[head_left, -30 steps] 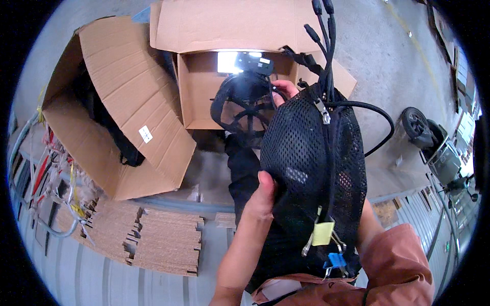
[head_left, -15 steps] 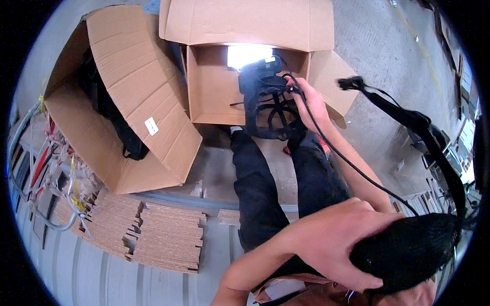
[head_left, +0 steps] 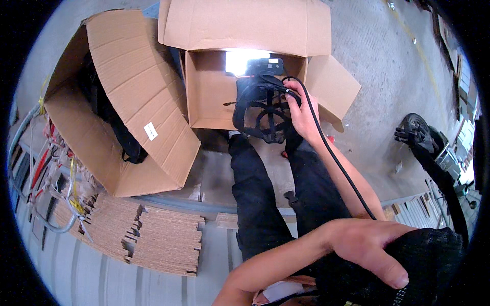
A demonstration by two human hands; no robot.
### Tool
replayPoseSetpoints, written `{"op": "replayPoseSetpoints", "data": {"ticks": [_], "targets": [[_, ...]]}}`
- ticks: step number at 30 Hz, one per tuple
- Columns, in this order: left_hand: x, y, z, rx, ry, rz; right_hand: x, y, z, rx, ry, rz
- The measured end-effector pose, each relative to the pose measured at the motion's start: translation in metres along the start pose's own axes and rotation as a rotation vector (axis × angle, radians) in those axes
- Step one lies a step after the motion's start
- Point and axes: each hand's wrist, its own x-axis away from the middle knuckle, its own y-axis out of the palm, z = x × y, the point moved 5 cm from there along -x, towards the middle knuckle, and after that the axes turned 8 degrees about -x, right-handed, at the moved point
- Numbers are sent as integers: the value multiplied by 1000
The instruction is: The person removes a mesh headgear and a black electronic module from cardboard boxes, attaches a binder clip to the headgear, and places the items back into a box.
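At your far left a large cardboard box (head_left: 138, 92) stands open, tilted, something black inside; stacked brown boards (head_left: 168, 239) lie just below it. Next, at the middle, is another open box (head_left: 209, 112), and over its front part hangs the black strapped headgear (head_left: 250, 91) beside a bright white glare — whether it touches the box you cannot tell. Your right hand (head_left: 305, 115) has its fingers closed on the headgear's right edge, by the black cable (head_left: 336, 158). Farther right, your left hand (head_left: 367, 247) clasps a black mesh bag (head_left: 434, 255) — thumb across it, fingers hidden.
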Motion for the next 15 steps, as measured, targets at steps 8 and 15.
{"op": "replayPoseSetpoints", "data": {"ticks": [8, 15], "targets": [[4, 1, 6, 136, -33, -4, -5, 1, -5, 49, -37, -23], [7, -1, 11, 150, 35, 37, -8, 6, -4, 22, 31, -63]]}}
